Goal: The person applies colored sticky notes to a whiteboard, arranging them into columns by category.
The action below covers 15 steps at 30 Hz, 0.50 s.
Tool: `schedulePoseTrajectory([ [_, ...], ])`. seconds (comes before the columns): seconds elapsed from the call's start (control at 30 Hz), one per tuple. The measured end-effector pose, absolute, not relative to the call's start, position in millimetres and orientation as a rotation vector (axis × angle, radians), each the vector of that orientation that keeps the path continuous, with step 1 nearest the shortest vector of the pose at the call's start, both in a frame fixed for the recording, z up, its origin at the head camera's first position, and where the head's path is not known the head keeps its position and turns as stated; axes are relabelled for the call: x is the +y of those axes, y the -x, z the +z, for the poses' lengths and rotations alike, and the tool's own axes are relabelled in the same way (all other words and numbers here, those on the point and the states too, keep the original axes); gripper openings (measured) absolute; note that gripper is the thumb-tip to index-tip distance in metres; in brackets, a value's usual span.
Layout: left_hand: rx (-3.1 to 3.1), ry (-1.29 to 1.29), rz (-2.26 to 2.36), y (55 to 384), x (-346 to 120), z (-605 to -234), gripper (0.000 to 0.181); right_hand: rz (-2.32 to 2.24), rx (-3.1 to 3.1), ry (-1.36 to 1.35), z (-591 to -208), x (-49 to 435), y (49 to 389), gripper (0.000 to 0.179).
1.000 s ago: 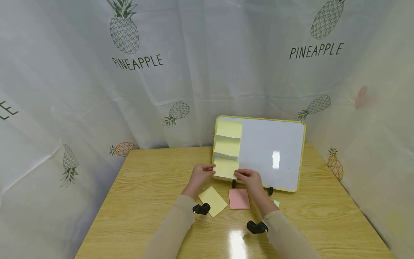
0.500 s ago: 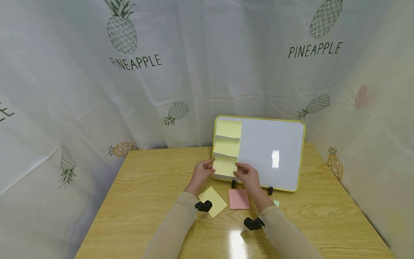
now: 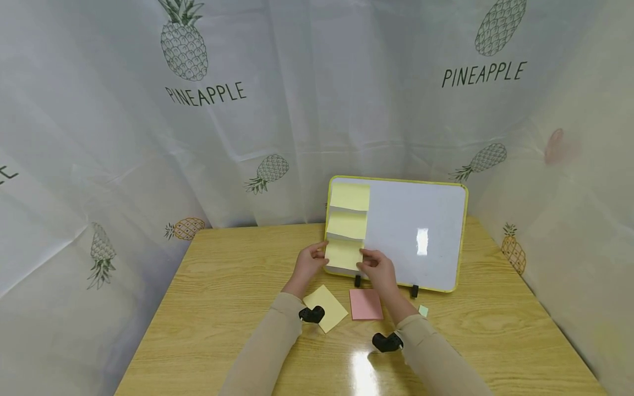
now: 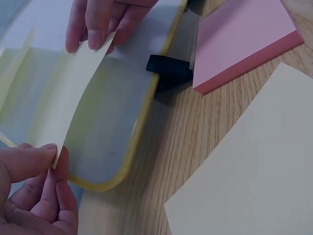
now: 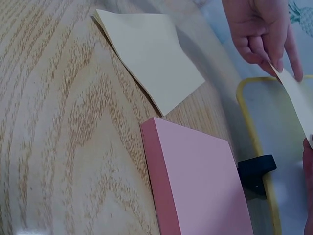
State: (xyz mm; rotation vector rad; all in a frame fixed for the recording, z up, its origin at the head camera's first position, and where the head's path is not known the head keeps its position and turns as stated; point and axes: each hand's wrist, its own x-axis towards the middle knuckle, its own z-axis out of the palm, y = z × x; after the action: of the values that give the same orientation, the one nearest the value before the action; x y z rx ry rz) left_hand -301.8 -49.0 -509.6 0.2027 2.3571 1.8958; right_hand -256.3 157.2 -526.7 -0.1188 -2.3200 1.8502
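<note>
A yellow sticky note [image 3: 344, 254] lies against the lower left of a yellow-framed whiteboard [image 3: 411, 231], its lower edge standing off the surface. My left hand [image 3: 309, 264] pinches the note's lower left corner between thumb and finger, plain in the left wrist view. At the opposite corner my right hand [image 3: 379, 269] pinches it too, thumb on the near face. Above it on the board are two more yellow notes, an upper one [image 3: 350, 197] and a middle one [image 3: 346, 224], with their bottom edges curling outward.
On the wooden table [image 3: 238, 275] before the board lie a yellow sticky-note pad [image 3: 329, 305] and a thick pink sticky-note pad [image 3: 366, 304]. A small pale green paper [image 3: 423, 311] is to their right. Black feet, one [image 3: 414, 291] at the right, hold up the board. A pineapple-print curtain [image 3: 317, 110] hangs behind.
Both hands have moved up slightly with the lowest yellow note, bringing it closer under the middle one. Over the last half second they have stayed almost still.
</note>
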Motion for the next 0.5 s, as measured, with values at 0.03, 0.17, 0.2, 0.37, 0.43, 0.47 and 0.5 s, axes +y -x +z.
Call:
schedulePoseTrajectory([
  [0.03, 2.353, -0.196, 1.896, 302.2, -48.7, -509.9, 0.05, 1.841, -2.323, 0.116, -526.4, 156.9, 256.3, 0.039],
  [0.17, 2.351, -0.173, 1.883, 303.7, -47.4, -510.1, 0.053, 1.825, -2.324, 0.115, -526.0, 156.9, 256.5, 0.038],
  [0.2, 2.362, -0.17, 1.872, 304.1, -47.1, -510.2, 0.053, 1.824, -2.323, 0.114, -525.9, 156.9, 256.4, 0.037],
  [0.37, 2.401, -0.189, 1.832, 304.5, -45.9, -508.8, 0.058, 1.804, -2.328, 0.11, -526.2, 157.2, 255.7, 0.037],
  [0.43, 2.398, -0.195, 1.824, 304.1, -45.7, -508.0, 0.059, 1.797, -2.33, 0.104, -526.4, 157.0, 255.5, 0.038],
  [0.47, 2.394, -0.191, 1.821, 303.9, -45.5, -507.5, 0.059, 1.793, -2.332, 0.101, -526.5, 156.9, 255.4, 0.038],
  [0.5, 2.395, -0.189, 1.814, 303.8, -45.4, -506.9, 0.059, 1.792, -2.332, 0.101, -526.5, 156.9, 255.2, 0.038],
])
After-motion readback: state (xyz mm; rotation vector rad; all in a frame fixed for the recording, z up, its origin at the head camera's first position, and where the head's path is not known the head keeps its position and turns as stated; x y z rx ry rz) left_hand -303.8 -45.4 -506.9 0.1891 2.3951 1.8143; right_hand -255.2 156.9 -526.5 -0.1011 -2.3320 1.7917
